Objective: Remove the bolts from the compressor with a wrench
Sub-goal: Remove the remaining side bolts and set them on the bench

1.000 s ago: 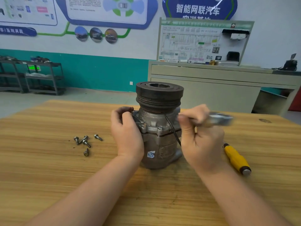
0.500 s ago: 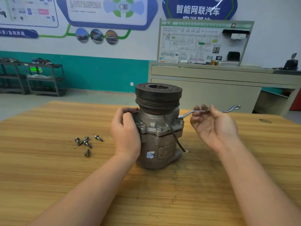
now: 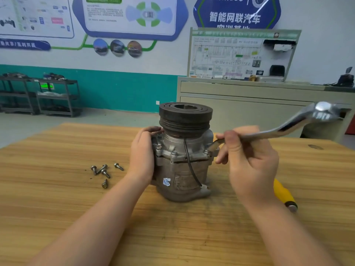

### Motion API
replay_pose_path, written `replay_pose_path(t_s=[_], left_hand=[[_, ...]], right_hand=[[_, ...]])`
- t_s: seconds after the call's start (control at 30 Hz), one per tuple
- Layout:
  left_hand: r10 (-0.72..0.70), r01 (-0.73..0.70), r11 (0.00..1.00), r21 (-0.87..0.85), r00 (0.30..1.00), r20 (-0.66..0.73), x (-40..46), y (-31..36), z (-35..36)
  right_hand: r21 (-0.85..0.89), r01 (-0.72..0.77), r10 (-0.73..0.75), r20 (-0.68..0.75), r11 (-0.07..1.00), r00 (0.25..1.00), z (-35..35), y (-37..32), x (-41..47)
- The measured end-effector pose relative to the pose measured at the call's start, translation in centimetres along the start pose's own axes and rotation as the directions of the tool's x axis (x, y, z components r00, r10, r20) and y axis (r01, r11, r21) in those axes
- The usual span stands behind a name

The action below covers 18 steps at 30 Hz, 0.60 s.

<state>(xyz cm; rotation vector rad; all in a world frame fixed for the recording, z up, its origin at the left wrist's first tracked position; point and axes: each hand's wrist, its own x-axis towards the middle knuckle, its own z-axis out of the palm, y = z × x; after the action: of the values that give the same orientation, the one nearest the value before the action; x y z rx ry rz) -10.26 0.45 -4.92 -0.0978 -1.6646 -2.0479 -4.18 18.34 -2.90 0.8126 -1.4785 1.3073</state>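
A grey metal compressor (image 3: 182, 169) with a dark pulley on top stands upright in the middle of the wooden table (image 3: 57, 198). My left hand (image 3: 143, 156) grips its left side at the flange. My right hand (image 3: 249, 162) holds a silver offset ring wrench (image 3: 278, 129). The wrench's lower end sits on a bolt (image 3: 207, 152) at the flange's right side, and its free end points up and to the right. Two more bolts (image 3: 173, 153) show on the front of the flange.
Several loose bolts (image 3: 104, 171) lie on the table left of the compressor. A yellow-handled tool (image 3: 284, 194) lies at the right, partly behind my right wrist. A grey workbench (image 3: 249, 104) and dark shelving (image 3: 38, 96) stand beyond the table.
My right hand has turned from palm-up to knuckles-up and swung the wrench handle toward me and upward. My left hand stays on the compressor.
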Motion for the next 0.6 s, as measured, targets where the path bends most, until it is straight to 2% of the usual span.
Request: replay_pose_path(t_s=[0.1,0.17,0.3,0.4,0.6], left_hand=[[0.006,-0.006,1.000,-0.005,1.000,0.007,0.3,-0.1,0.1],[0.047,-0.048,0.999,0.023,0.999,0.018,0.4,-0.1,0.0],[0.026,-0.026,1.000,0.004,0.999,0.025,0.1,0.0,-0.1],[0.026,-0.026,1.000,0.011,1.000,0.013,0.1,0.0,0.0],[-0.031,0.031,0.999,-0.014,0.999,0.010,-0.1,0.3,0.1]], right_hand=[[-0.119,0.190,-0.167,0.177,0.975,0.970,0.6,-0.5,-0.5],[-0.205,0.237,-0.195,0.204,0.950,0.959,1.1,-0.9,-0.9],[-0.256,0.192,-0.163,0.129,0.947,0.978,1.5,-1.0,-1.3],[-0.177,0.134,-0.127,0.054,0.975,0.990,0.9,-0.9,-1.0],[-0.237,0.185,-0.185,0.022,0.954,0.982,1.5,-1.0,-1.1]])
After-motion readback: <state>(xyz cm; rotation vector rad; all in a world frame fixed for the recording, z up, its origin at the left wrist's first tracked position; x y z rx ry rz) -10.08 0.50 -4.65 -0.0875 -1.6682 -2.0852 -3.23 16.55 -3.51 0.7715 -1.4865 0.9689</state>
